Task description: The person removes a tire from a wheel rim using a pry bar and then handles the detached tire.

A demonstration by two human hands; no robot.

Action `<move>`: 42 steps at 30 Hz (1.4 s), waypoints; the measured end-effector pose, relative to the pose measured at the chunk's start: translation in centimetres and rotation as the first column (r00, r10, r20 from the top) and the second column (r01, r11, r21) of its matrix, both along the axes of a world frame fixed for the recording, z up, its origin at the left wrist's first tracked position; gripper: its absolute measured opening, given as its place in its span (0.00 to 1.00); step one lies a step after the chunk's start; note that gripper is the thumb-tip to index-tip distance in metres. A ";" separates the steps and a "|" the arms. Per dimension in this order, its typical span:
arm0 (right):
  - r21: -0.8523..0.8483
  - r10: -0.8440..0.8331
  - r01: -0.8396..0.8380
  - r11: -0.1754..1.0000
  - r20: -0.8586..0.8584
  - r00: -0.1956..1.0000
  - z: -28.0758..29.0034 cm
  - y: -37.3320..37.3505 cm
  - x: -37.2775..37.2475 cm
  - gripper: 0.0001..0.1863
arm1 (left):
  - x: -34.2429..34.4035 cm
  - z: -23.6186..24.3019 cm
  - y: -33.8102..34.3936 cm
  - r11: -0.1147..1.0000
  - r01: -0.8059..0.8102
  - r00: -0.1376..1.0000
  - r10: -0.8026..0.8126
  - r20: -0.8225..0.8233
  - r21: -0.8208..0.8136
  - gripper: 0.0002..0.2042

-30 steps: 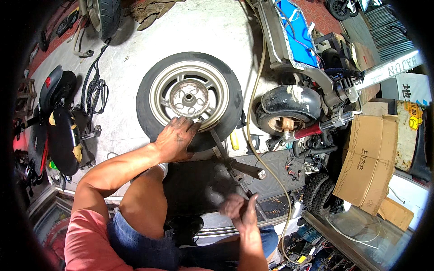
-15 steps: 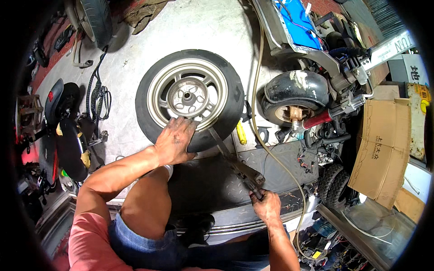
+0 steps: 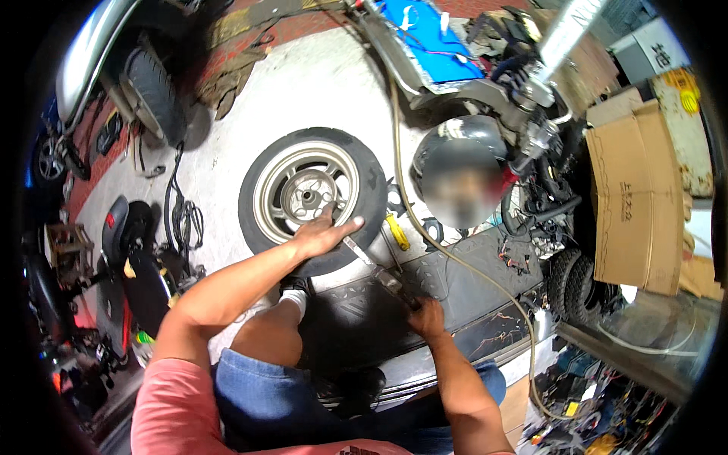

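Black rubber tyre point(image 3: 370, 182) on silver-grey spoked metal wheel point(image 3: 296, 199): lying flat on pale floor point(image 3: 303, 91), just off view centre toward 10 o'clock. Hub side up, axle line roughly toward camera. Long grey metal bar point(image 3: 387, 279): tip near rim between wheel's 4 and 5 o'clock, long axis across sidewall and outward on same heading. Exact seating of tip: cannot tell. Left hand point(image 3: 318, 236): open, laid over tyre and rim near 6, thumb spread toward 2. Right hand point(image 3: 427, 318): closed round bar's outer end, off tyre. Edges/room: pale floor round tyre from 9 through 1. Beige hose point(image 3: 395, 136) at 2 to 4; narrow strip between hose and tyre, yellow tool point(image 3: 396, 232) in it at 4. Beyond hose, between 2 and 3: black rounded fender point(image 3: 459, 136). Dark diamond-patterned mat point(image 3: 447, 292) at 4 to 6, below bar.
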State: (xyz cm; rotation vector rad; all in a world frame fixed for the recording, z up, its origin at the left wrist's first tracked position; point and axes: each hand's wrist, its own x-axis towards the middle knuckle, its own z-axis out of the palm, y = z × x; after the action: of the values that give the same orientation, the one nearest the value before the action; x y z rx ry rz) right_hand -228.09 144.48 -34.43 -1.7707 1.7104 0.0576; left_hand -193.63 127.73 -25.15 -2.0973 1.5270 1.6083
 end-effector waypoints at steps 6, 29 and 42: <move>0.236 0.047 -0.019 0.972 -0.112 0.993 2.6 0.3 -1.3 0.20 | -2.5 -0.2 -1.7 0.993 0.113 0.991 -0.114 0.072 0.015 0.62; 0.142 -0.039 0.034 0.989 0.026 0.999 -3.0 2.2 -0.5 0.30 | -3.2 -2.0 -0.2 0.982 -0.062 0.996 0.051 -0.068 -0.176 0.47; 0.407 0.160 -0.109 0.907 -0.096 0.982 17.9 -3.3 -1.3 0.25 | -6.2 0.7 -1.8 0.999 -0.025 0.920 0.041 0.390 -0.048 0.53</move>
State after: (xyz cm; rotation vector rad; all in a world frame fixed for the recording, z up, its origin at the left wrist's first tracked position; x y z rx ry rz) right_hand -229.36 141.18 -16.53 -1.5955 1.5243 0.5547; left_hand -199.83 125.94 -24.40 -2.2989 1.4034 1.0780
